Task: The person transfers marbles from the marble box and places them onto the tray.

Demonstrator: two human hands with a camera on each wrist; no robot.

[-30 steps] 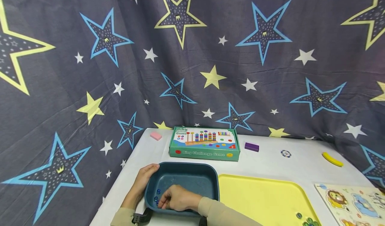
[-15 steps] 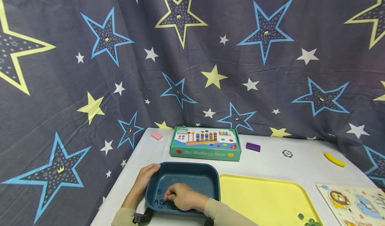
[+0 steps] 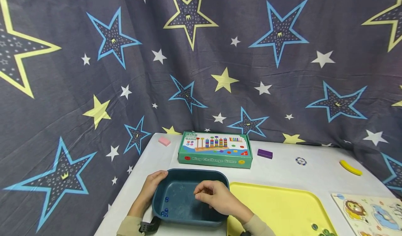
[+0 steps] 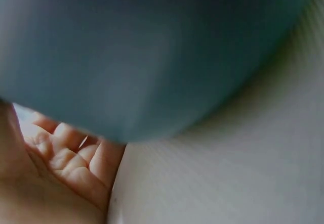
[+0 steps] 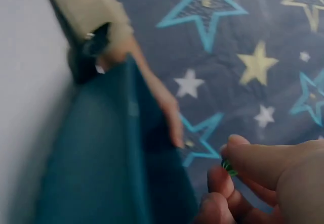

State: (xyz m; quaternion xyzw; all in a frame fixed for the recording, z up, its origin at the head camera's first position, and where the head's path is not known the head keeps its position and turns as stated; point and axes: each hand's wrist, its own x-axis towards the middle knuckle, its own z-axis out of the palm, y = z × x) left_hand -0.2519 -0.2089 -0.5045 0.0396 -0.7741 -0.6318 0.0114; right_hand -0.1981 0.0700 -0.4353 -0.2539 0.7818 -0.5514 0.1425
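Note:
A dark teal plastic bin (image 3: pixel 185 222) stands in front of me, with several small blue glass beads (image 3: pixel 165 213) in its left part. My left hand (image 3: pixel 147 190) holds the bin's left side, fingertips at the far left corner of the rim. In the left wrist view the bin's wall hides part of that hand. Over the right half of the bin is my right hand (image 3: pixel 216 197), thumb and index finger pinching a small shiny green glass bead (image 5: pixel 229 168). The bead barely shows in the head view.
A yellow tray (image 3: pixel 270 204) adjoins the bin on the right, green glass beads (image 3: pixel 326 232) near its front right corner. Behind are a green game box (image 3: pixel 215 159), pink block (image 3: pixel 164 141), purple block (image 3: pixel 265 154), poker chip (image 3: pixel 301 161), yellow curved piece (image 3: pixel 350 167) and animal puzzle (image 3: pixel 364 211).
My right hand has risen from the blue beads at the bin's left and moved right, over the bin's right half. The left hand has kept its place on the bin.

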